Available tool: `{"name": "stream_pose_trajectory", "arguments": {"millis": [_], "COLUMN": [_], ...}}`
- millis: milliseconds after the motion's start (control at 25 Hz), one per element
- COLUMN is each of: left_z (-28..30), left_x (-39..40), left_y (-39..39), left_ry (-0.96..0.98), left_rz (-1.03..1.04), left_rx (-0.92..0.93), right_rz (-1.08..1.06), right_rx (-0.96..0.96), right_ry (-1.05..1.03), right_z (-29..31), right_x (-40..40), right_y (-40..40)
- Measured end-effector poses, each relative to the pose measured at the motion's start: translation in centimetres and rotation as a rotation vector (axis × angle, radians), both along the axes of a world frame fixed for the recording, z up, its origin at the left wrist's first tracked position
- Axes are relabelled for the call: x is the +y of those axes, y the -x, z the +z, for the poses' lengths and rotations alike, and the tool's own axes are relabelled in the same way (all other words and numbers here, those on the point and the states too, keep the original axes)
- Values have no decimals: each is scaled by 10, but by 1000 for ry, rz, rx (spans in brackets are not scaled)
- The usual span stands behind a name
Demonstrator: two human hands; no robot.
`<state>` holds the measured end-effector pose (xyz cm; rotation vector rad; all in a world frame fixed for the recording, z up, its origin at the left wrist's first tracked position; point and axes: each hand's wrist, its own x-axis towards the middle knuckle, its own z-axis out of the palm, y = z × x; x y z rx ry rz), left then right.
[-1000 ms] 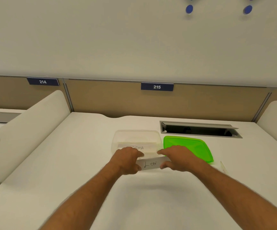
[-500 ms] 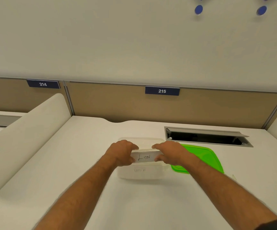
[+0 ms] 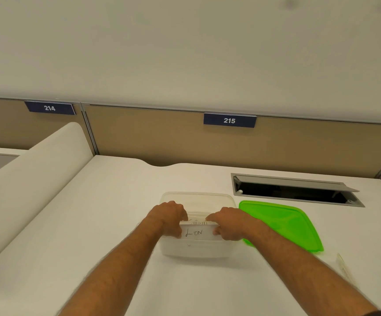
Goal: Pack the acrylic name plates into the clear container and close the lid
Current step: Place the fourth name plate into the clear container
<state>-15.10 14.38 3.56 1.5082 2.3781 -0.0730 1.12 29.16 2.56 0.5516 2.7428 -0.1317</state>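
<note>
The left hand [image 3: 169, 218] and right hand [image 3: 227, 226] each pinch one end of the "LION" plate [image 3: 196, 232], holding it between them inside the open container [image 3: 197, 249]. Another plate [image 3: 197, 222] seems to lie just behind it. The green lid [image 3: 283, 222] lies on the desk [image 3: 116, 201] beside the container's right side.

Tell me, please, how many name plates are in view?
3: the LION plate held over the container, one behind it inside, a clear one right of it. More may be hidden.
</note>
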Motion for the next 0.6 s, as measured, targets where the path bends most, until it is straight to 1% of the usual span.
{"name": "stream_pose_trajectory", "arguments": {"millis": [200,320,600], "left_z": [-10,-14,-16], "left_x": [6,9,14], "left_y": [0,-2,0], "left_ry": [62,95,106], "left_rz": [-15,-33,-50], "left_rx": [-26,-12,-11], "right_rz": [24,49,77], "right_rx": [-55,-80,-70], "right_ry": [38,59,59], "right_z": [-9,-17,-18], "right_x": [3,4,6], "right_y": [10,15,18]}}
